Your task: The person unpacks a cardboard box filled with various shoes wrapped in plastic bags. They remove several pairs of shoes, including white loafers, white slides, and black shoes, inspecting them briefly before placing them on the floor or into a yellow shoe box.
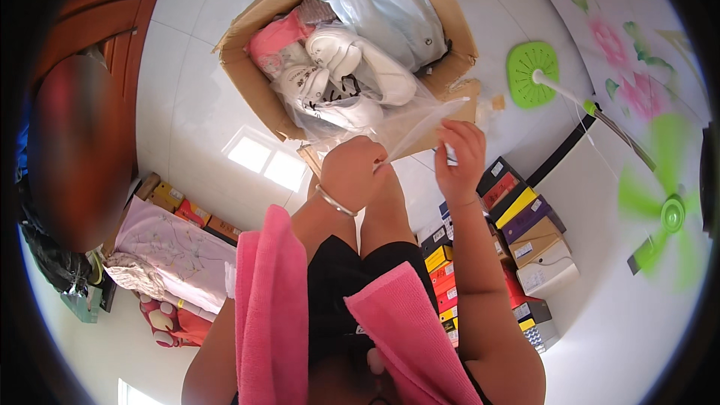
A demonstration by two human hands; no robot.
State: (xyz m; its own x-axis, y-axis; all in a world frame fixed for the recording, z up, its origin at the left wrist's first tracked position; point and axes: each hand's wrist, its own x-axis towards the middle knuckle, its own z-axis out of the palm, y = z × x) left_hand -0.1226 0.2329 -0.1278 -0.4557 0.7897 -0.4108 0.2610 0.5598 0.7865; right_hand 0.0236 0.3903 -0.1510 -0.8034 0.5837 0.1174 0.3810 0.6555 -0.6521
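Note:
My left hand (352, 174), a bracelet at its wrist, is closed on the gathered end of a clear plastic bag (409, 120). The film stretches from this fist over the near rim of a cardboard box (460, 37). Inside the box, white shoes (386, 75) lie under or within clear plastic. To the right of the bag, my right hand (461, 154) is raised with its fingers bent and the thumb apart from them. I see nothing held in it. A pale silvery bag (390, 11) and a pink item (277, 39) lie at the box's far side.
Right of my legs stand stacked shoe boxes (536, 244). A green mop head (532, 67) on a pole and a blurred green fan (673, 214) are farther right. A cloth-covered stack (169, 244) is at left. A pink towel (274, 304) hangs over me.

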